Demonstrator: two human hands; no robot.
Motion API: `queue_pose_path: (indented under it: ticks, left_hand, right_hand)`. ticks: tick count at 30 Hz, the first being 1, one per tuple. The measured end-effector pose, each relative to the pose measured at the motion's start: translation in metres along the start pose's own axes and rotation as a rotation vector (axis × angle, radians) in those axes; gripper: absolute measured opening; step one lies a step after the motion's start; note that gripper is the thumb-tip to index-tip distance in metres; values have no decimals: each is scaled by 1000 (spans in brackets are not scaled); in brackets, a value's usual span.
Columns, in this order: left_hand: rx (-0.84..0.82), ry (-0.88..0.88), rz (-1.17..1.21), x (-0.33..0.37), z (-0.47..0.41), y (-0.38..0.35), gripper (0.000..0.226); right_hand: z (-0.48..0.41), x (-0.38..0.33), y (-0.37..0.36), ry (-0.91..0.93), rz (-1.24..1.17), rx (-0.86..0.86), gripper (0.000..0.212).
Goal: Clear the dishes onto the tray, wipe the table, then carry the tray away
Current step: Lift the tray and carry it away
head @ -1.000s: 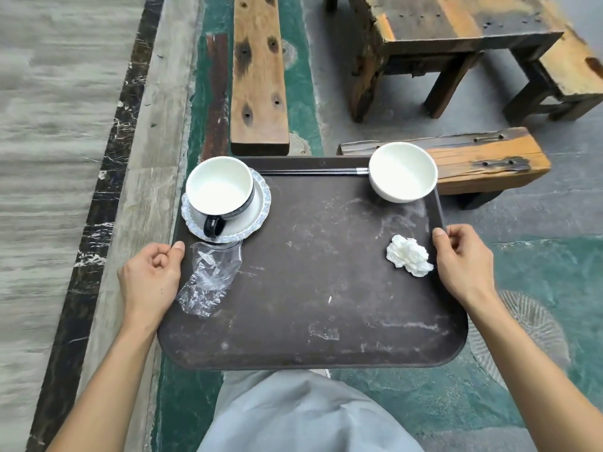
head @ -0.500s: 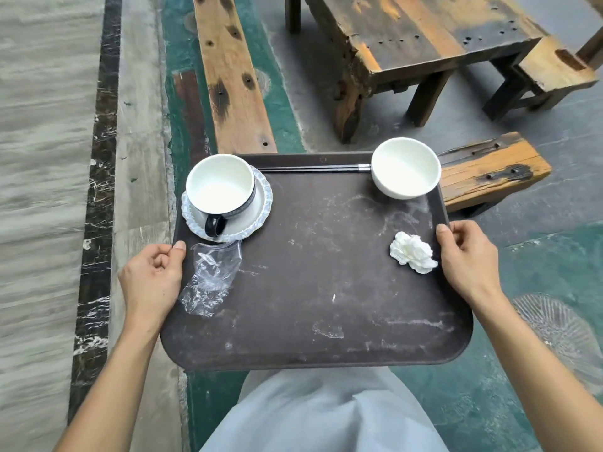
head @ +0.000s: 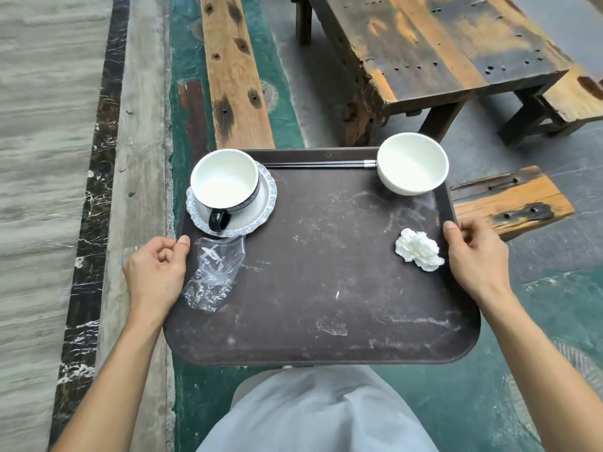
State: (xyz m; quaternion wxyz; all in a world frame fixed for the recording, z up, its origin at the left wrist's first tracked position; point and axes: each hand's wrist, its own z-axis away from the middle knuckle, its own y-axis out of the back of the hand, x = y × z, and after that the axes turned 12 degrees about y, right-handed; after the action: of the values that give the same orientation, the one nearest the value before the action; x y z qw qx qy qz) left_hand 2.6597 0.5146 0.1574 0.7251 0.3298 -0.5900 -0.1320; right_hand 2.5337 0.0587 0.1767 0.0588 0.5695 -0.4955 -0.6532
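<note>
I hold a dark brown tray (head: 326, 305) level in front of me, above the floor. My left hand (head: 156, 272) grips its left edge and my right hand (head: 476, 259) grips its right edge. On the tray's far left a white cup with a dark handle (head: 225, 187) stands on a white saucer (head: 266, 203). A white bowl (head: 412, 163) stands at the far right corner. Dark chopsticks (head: 319, 164) lie along the far rim between them. A clear plastic wrapper (head: 212, 275) lies near my left hand, and a crumpled white tissue (head: 419, 249) near my right.
A worn wooden table (head: 440, 50) stands ahead on the right with a bench (head: 577, 93) beyond it. A low wooden bench (head: 512, 200) is just past the tray's right side. A long wooden bench (head: 235, 76) runs ahead on the left. Grey stone paving lies left.
The tray stays held in both hands while the view has turned: the wooden table and benches have shifted right and nearer, and the long bench now slants.
</note>
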Motion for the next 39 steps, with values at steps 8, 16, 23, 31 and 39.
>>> queue_pose_path:
  ticks: [8, 16, 23, 31, 39]
  left_hand:
    - [39, 31, -6, 57, -55, -64, 31]
    - [16, 43, -36, 100, -121, -108, 34]
    - [-25, 14, 9, 140, -220, -158, 36]
    - [-97, -54, 33, 202, -347, -205, 31]
    - [-163, -82, 51, 252, -443, -249, 33]
  right_hand:
    - [-117, 6, -14, 63, -5, -9, 18]
    - [-198, 5, -33, 39, 18, -28, 19]
    - [-276, -6, -68, -17, 48, 12, 22]
    - [-375, -36, -111, -85, 62, 78, 23]
    - [-454, -56, -137, -128, 78, 116, 22]
